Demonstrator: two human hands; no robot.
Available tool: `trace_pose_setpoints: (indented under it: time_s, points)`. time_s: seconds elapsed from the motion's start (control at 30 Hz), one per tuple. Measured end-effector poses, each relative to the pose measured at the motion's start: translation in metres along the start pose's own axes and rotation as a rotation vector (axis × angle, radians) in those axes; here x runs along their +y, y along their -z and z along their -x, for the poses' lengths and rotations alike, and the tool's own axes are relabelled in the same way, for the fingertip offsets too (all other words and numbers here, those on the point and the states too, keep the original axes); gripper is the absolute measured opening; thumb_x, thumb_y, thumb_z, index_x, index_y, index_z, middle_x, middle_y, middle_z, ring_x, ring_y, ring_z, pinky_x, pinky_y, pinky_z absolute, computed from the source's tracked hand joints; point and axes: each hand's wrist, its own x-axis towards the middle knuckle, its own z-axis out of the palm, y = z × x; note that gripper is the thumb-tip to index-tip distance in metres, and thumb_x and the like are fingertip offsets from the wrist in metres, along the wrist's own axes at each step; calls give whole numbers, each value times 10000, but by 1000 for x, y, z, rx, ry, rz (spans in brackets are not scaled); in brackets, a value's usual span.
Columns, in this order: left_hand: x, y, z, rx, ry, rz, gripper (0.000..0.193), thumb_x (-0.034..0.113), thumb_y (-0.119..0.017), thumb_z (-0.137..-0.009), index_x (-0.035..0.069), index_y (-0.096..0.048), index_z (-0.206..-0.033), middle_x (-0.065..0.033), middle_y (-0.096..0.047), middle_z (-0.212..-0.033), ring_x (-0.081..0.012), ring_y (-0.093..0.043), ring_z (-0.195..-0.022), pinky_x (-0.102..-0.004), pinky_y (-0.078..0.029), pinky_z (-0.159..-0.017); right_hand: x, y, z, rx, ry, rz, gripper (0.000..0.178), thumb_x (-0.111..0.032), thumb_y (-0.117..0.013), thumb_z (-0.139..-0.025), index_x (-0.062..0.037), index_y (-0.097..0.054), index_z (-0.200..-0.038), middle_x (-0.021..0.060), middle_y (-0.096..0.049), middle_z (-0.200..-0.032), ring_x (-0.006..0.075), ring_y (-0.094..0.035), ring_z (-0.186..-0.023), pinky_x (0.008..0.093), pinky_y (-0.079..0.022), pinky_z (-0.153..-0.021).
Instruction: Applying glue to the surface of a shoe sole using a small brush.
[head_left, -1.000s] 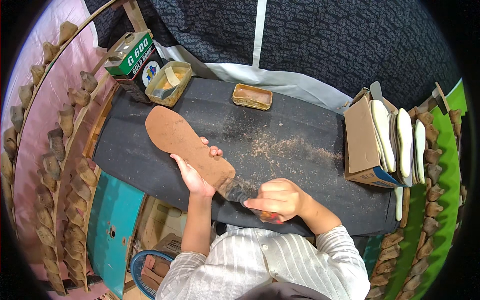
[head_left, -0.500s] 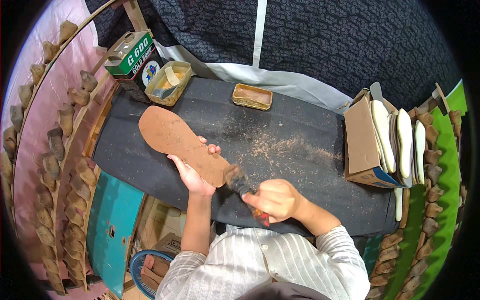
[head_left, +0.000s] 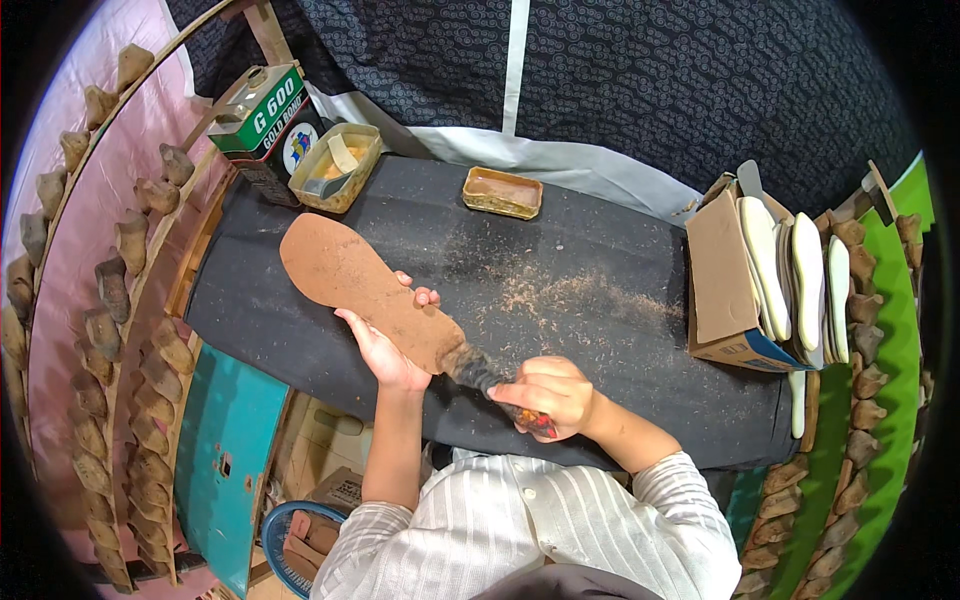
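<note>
Two hands are working over the black desk (head_left: 620, 250) as I am watching from the head camera. My left hand (head_left: 385, 345) is gripping a brown sole-shaped leather piece (head_left: 365, 290), its fingers (head_left: 425, 296) curling over the far edge and pinching the piece near its narrow heel end, while the wide end is lying toward the desk's left. My right hand (head_left: 550, 395) is closing its fingers tightly around the red handle of a dark rasp-like tool (head_left: 480, 372), whose tip is touching the heel end of the leather piece. Brown dust (head_left: 560, 295) is lying on the desk just right of the piece. A small tin tray (head_left: 502, 192) is sitting at the desk's far edge, a green can (head_left: 268, 115) at its far left corner
</note>
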Motion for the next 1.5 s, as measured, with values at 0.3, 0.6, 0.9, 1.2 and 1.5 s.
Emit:
trace_pose_setpoints:
  time_s: [0.3, 0.6, 0.9, 1.2, 1.5]
  points:
    - [-2, 1, 0, -24, -2, 5, 669, 636, -187, -893, 75, -421, -1171, -82, -508, -972, -243, -498, -779, -396, -441, -788, 1, 4, 1, 9, -37, -92, 388, 2, -665, -531, 63, -621, -911, 60, -458, -576, 207, -439, -479, 322, -358, -434]
    - [0, 6, 2, -44, 1, 28, 649, 625, -206, -897, 81, -419, -1179, -80, -502, -985, -244, -498, -786, -398, -437, -803, 8, 31, -5, 70, -203, 204, 454, 57, -630, -464, 39, -620, -917, 106, -586, -676, 216, -480, -497, 323, -388, -449]
    - [-2, 3, 3, -28, 29, 25, 670, 635, -201, -891, 74, -423, -1181, -82, -501, -977, -239, -500, -791, -397, -431, -816, 8, 20, -3, -159, -6, -73, 332, -74, -660, -603, 54, -628, -908, 75, -507, -611, 213, -483, -490, 322, -383, -429]
    - [-6, 16, 2, -82, 124, -184, 699, 630, -175, -895, 55, -408, -1217, -103, -512, -1099, -296, -530, -1028, -412, -395, -944, 6, 32, -16, 115, -42, 107, 420, -8, -700, -505, 65, -626, -911, 79, -539, -630, 203, -516, -529, 306, -407, -461]
    - [-17, 1, 6, -123, 188, -141, 676, 594, -195, -911, 83, -344, -1328, -137, -476, -1257, -366, -497, -1114, -488, -436, -932, 25, 4, -14, 23, -29, 91, 384, -32, -679, -624, 46, -617, -995, 71, -543, -676, 219, -555, -589, 313, -456, -522]
